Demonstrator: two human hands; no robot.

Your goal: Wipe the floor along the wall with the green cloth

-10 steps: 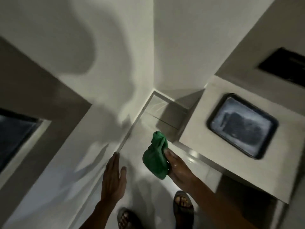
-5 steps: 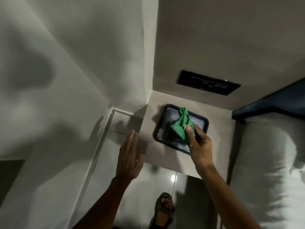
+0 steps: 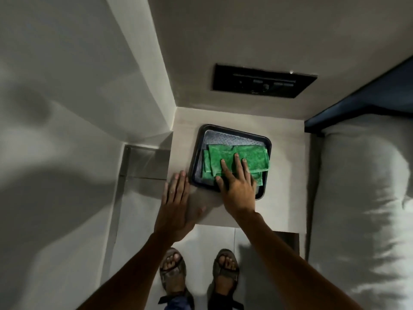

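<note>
The green cloth (image 3: 237, 157) lies spread flat inside a black tray (image 3: 196, 157) on a small beige bedside table (image 3: 288, 175). My right hand (image 3: 238, 186) rests flat on the cloth, fingers spread and pressing down on it, not gripping. My left hand (image 3: 176, 200) lies flat and open on the table's left edge, just left of the tray's near corner. A strip of pale tiled floor (image 3: 143, 166) runs along the white wall (image 3: 67, 130) to the left of the table.
A black switch panel (image 3: 263, 80) is set in the wall above the table. A bed with a white pillow (image 3: 362, 198) fills the right side. My sandalled feet (image 3: 199, 271) stand on the floor below the table.
My right hand carried the bunched cloth up from the floor corner to the tray and laid it out flat there. My left hand moved onto the table edge. The view swung right.
</note>
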